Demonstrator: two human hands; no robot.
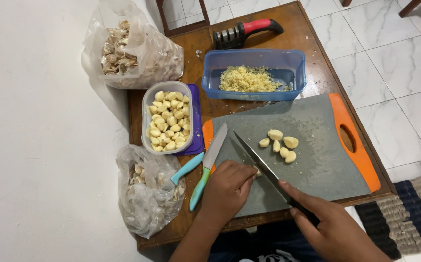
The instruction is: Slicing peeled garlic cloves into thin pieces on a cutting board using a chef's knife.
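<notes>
Two bare hands are working at the near edge of a grey cutting board (312, 160) with orange ends. The right hand (334, 228) is wrapping its fingers closed around the dark handle of a long black knife (261, 162), whose blade is running up and to the left across the board. The left hand (227, 189) is curling its fingertips together on a garlic clove (257, 171), pinning it to the board right against the blade; most of that clove is hiding under the fingers.

Just left of the left hand, a second knife (208, 167) with a teal handle is lying half on the board's orange end, and another teal handle (185, 171) is poking out beside it toward a clear plastic bag of garlic skins (145, 194) at the table's near left corner.

Further in, a small cluster of peeled cloves (281, 144) is sitting loose in the middle of the board. To the left, a clear tub (168, 121) is holding many more peeled cloves, resting on a purple lid (196, 119).

Beyond the board, a blue rectangular container (254, 73) is holding a heap of minced garlic. Farther still, a black and red knife sharpener (247, 31) is lying near the far edge of the wooden table (317, 73), and a second plastic bag (133, 48), of unpeeled garlic, is slumping at the far left corner.
</notes>
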